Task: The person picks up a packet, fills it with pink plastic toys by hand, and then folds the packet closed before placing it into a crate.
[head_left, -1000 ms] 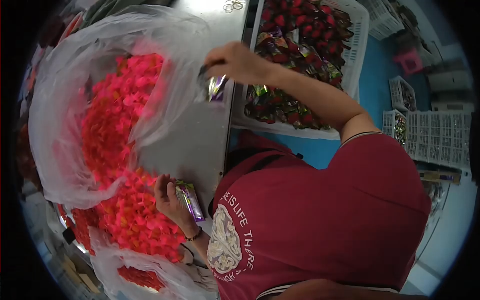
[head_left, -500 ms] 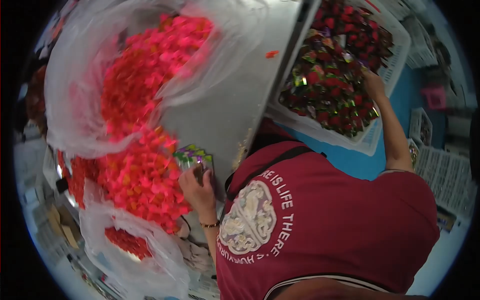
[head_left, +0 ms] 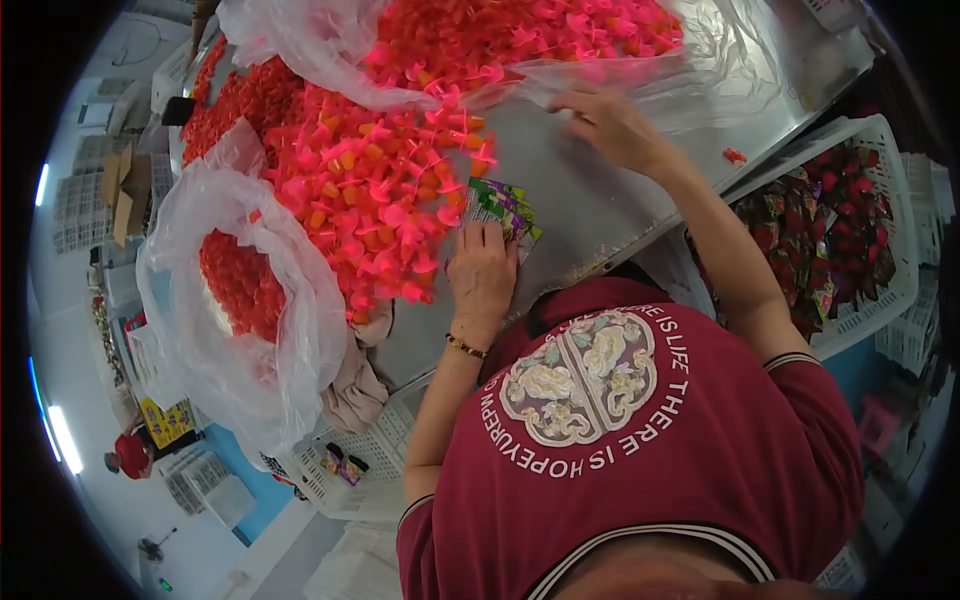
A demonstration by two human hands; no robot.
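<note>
My left hand [head_left: 484, 278], with a beaded bracelet at the wrist, is closed on a fanned stack of small green and purple packets [head_left: 502, 210] at the table's near side. Beside it lies a heap of small pink and orange plastic-looking pieces [head_left: 362, 195]. My right hand [head_left: 618, 130] hovers over the metal table [head_left: 570, 195], near the edge of a clear plastic bag [head_left: 715, 90]. Its fingers are partly spread, and I see nothing between them. More of the pink and red pieces [head_left: 520, 42] fill that bag.
At right, a white basket [head_left: 880, 310] holds many filled packets [head_left: 815, 235]. A second plastic bag [head_left: 180, 330] with red pieces hangs at the table's left edge, beside a beige cloth [head_left: 355, 390]. One stray red piece [head_left: 735, 156] lies on the table.
My right hand has left the basket of filled packets and moved left over the table. The view has turned toward the table. My left hand still holds the packets.
</note>
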